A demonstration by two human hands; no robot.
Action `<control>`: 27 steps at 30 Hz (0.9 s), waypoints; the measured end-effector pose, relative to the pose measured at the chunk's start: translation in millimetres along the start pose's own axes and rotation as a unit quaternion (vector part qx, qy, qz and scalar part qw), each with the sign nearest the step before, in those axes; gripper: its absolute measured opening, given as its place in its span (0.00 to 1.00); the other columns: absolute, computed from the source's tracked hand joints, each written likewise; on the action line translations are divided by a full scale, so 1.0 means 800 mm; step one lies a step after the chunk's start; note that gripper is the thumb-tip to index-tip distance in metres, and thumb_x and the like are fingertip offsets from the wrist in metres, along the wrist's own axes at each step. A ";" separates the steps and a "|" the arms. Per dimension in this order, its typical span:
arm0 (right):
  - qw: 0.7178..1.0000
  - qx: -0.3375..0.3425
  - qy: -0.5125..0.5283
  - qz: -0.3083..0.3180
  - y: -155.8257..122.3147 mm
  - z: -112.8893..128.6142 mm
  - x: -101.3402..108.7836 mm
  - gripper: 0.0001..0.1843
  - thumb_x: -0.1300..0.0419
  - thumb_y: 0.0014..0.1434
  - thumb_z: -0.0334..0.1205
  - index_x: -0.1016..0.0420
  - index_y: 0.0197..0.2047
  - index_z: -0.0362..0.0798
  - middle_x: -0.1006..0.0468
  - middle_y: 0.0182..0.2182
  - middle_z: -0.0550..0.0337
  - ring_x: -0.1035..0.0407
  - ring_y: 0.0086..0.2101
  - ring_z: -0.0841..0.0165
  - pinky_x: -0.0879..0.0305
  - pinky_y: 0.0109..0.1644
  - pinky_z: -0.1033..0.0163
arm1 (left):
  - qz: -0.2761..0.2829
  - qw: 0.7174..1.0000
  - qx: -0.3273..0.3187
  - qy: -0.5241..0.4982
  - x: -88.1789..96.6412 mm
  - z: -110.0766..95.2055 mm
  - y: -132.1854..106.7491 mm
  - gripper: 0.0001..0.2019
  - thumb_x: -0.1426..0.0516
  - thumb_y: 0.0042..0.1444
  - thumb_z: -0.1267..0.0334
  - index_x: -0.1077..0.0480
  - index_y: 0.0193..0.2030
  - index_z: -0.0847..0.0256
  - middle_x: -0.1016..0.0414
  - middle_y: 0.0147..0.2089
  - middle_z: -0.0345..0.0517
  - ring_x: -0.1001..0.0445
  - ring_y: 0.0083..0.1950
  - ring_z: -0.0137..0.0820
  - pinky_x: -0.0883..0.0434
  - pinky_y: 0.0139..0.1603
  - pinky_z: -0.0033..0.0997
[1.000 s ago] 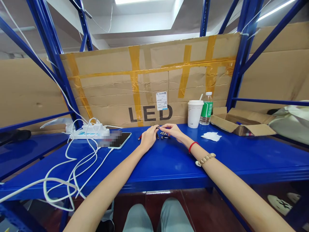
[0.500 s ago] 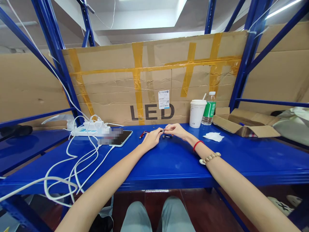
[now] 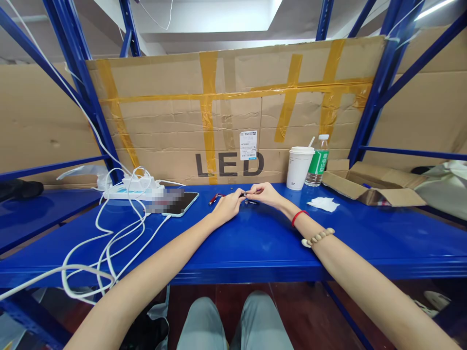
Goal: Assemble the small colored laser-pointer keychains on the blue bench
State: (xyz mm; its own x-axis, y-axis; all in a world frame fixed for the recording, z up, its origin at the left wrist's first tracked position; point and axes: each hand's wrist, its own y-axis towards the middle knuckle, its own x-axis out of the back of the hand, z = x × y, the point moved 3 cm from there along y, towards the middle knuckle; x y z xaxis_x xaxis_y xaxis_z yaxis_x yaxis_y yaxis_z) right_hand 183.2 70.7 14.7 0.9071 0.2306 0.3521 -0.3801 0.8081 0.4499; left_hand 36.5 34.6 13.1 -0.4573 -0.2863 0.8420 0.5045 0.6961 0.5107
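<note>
My left hand [image 3: 228,206] and my right hand [image 3: 265,194] meet over the middle of the blue table [image 3: 262,243]. Between their closed fingertips they pinch a small dark, partly shiny piece [image 3: 244,195], mostly covered by the fingers and too small to name. Just under the right fingertips, a thin dark metallic piece [image 3: 251,202] lies on the tabletop. A small red object [image 3: 215,199] with a dark part rests left of my left hand, apart from it.
At the left are a phone [image 3: 184,203], a white power strip [image 3: 136,193] and looping white cables [image 3: 105,238]. To the right stand a white paper cup [image 3: 299,167] and a water bottle [image 3: 318,163], near a tissue [image 3: 323,204] and an open cardboard box [image 3: 368,187]. A cardboard sheet [image 3: 164,131] backs the table.
Both hands stay together around the small piece, with only slight finger movement. The whole view has shifted a little with my head.
</note>
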 end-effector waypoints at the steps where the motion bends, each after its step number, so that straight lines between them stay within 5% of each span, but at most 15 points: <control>1: 1.000 0.000 0.002 -0.001 0.000 0.001 -0.001 0.18 0.35 0.37 0.49 0.30 0.22 0.41 0.29 0.19 0.61 0.40 0.19 0.76 0.45 0.22 0.68 | -0.004 1.000 -0.003 0.004 -0.001 0.001 0.000 0.10 0.58 0.59 0.62 0.43 0.46 0.57 0.30 0.45 0.45 0.30 0.46 0.35 0.33 0.39 0.31; 27: 0.994 0.038 -0.086 -0.062 0.004 0.006 -0.004 0.20 0.38 0.39 0.51 0.28 0.22 0.40 0.31 0.16 0.62 0.45 0.17 0.78 0.48 0.20 0.70 | -0.033 0.998 0.006 0.049 -0.005 0.006 0.005 0.10 0.59 0.60 0.64 0.42 0.45 0.57 0.30 0.43 0.44 0.31 0.46 0.32 0.34 0.41 0.31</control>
State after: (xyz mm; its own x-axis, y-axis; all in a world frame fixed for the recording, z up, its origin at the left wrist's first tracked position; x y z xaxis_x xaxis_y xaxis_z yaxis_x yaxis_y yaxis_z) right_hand 178.4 69.5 19.1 0.9058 0.0296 0.4226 -0.2853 0.7800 0.5569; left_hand 37.0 41.4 10.7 -0.4156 -0.3944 0.8196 0.4671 0.6806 0.5644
